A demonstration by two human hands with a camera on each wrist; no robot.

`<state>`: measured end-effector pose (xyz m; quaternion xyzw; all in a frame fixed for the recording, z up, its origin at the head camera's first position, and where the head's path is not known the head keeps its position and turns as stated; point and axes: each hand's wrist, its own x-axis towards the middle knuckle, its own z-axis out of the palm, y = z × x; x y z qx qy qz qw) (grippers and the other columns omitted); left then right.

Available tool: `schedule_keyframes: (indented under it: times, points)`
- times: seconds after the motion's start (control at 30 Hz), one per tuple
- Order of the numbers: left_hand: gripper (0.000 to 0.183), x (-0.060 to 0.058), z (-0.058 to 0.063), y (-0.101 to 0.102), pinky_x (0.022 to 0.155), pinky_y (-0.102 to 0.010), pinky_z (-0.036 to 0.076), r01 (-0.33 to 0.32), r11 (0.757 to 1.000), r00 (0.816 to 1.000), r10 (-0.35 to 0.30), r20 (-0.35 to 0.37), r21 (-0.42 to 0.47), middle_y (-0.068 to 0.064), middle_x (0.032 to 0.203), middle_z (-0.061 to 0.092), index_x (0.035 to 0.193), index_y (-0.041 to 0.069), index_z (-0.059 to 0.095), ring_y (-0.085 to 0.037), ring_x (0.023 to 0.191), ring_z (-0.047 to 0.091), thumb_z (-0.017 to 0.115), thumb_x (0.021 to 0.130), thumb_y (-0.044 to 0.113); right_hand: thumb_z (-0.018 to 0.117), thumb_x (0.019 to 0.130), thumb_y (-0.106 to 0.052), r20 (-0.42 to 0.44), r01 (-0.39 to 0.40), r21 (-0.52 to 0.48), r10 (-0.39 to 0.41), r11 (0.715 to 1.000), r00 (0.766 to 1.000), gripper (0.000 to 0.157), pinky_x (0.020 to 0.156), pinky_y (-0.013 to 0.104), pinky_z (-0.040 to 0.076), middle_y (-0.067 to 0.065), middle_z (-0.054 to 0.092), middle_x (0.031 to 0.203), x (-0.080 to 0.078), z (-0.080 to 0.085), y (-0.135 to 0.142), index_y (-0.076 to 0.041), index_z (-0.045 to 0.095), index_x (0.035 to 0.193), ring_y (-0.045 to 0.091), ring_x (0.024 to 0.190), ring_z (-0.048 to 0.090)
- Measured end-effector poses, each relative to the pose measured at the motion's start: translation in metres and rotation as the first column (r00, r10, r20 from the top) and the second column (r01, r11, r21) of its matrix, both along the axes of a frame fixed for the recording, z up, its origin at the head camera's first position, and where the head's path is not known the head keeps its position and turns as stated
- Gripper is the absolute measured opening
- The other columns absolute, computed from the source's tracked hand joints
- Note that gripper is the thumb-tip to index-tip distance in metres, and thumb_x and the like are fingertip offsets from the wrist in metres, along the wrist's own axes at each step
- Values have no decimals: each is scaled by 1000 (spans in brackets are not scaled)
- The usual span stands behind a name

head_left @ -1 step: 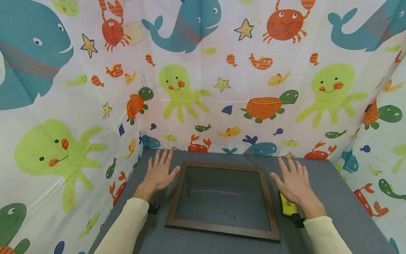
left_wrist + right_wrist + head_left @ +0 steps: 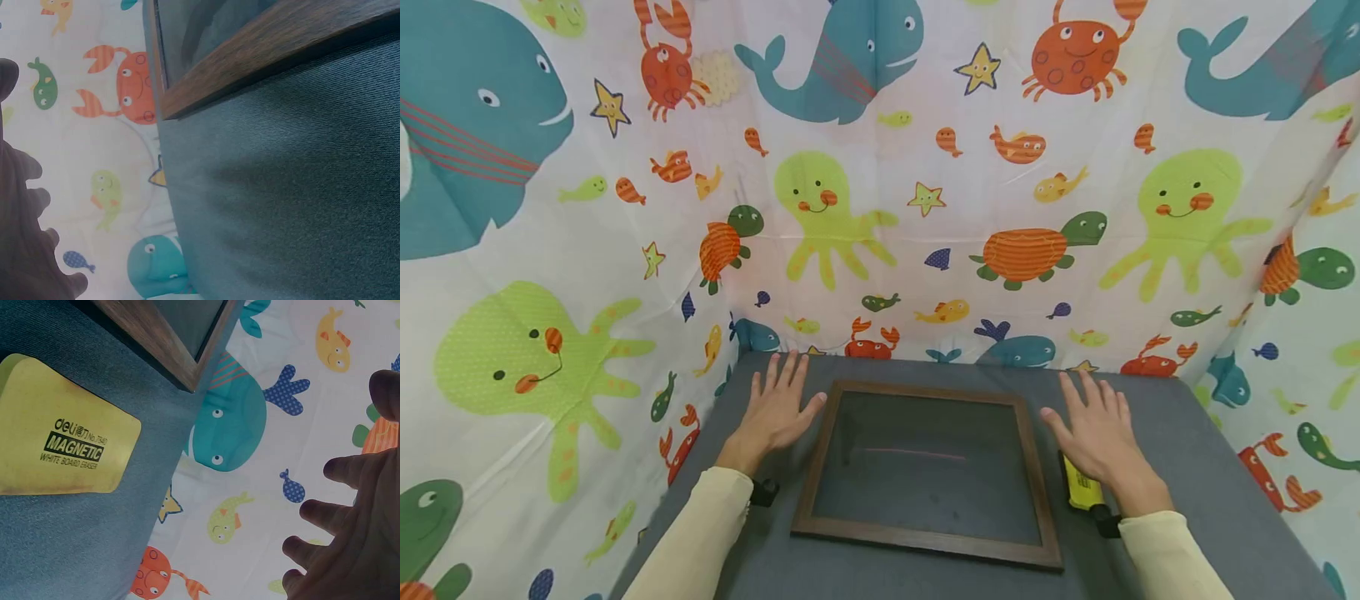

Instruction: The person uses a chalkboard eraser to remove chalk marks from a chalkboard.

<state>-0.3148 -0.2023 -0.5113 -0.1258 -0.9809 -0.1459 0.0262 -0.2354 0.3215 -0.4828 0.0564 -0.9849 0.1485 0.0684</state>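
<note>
A small blackboard (image 2: 925, 492) in a brown wooden frame lies flat on the dark grey cloth, with a faint pinkish line across its upper half. To the left of it, my left hand (image 2: 775, 414) is held with spread fingers and grips nothing. On the other side, my right hand (image 2: 1097, 433) is likewise spread and holds nothing. Partly hidden under the right hand and wrist in the head view is a yellow magnetic whiteboard eraser (image 2: 69, 434). The right wrist view shows it lying on the cloth, apart from the fingers.
The dark grey cloth-covered table (image 2: 1210, 508) runs back to a white curtain (image 2: 917, 275) printed with sea animals, which also hangs at the left and right sides. A black strap piece (image 2: 763, 492) sits at the left wrist, and another (image 2: 1105, 522) at the right.
</note>
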Motion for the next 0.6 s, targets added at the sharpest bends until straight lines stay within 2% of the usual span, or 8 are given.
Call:
schedule_keyframes:
  times: [0.23, 0.33, 0.47, 0.6]
  points:
    - [89, 1, -1, 0, 131, -75, 0, 13, 1000, 1000, -13, 5, 6, -11, 186, 0, 178, 14, 7, -43, 172, -6, 38, 113, 65, 43, 116, -52, -6, -1, -11, 1, 1000, 1000, 83, 124, 83, 11, 43, 21, 170, -1, -3, 5, 8, 24, 170, 69, 153, 18]
    - [86, 2, -2, -1, 132, -74, 3, 32, 999, 999, -32, 2, 21, -12, 186, 1, 178, 12, 8, -42, 172, -1, 40, 114, 60, 50, 115, -46, 5, 4, -23, -4, 1000, 1000, 83, 123, 82, 18, 45, 25, 167, 3, -3, 9, 13, 23, 168, 69, 151, 23]
    - [84, 6, -8, -5, 134, -69, 9, 89, 995, 996, -90, 12, 54, -14, 186, 4, 177, 7, 8, -41, 172, 7, 44, 116, 52, 60, 111, -37, 79, 41, -56, -37, 998, 996, 86, 119, 82, 27, 49, 28, 163, 13, -4, 13, 22, 23, 162, 70, 147, 28]
    - [83, 14, -15, -13, 135, -65, 16, 143, 981, 989, -148, 22, 132, -17, 185, 9, 176, 2, 12, -41, 171, 14, 52, 116, 44, 63, 109, -37, 153, 104, -62, -93, 993, 984, 86, 115, 82, 33, 51, 31, 158, 18, -6, 11, 26, 29, 157, 71, 143, 33]
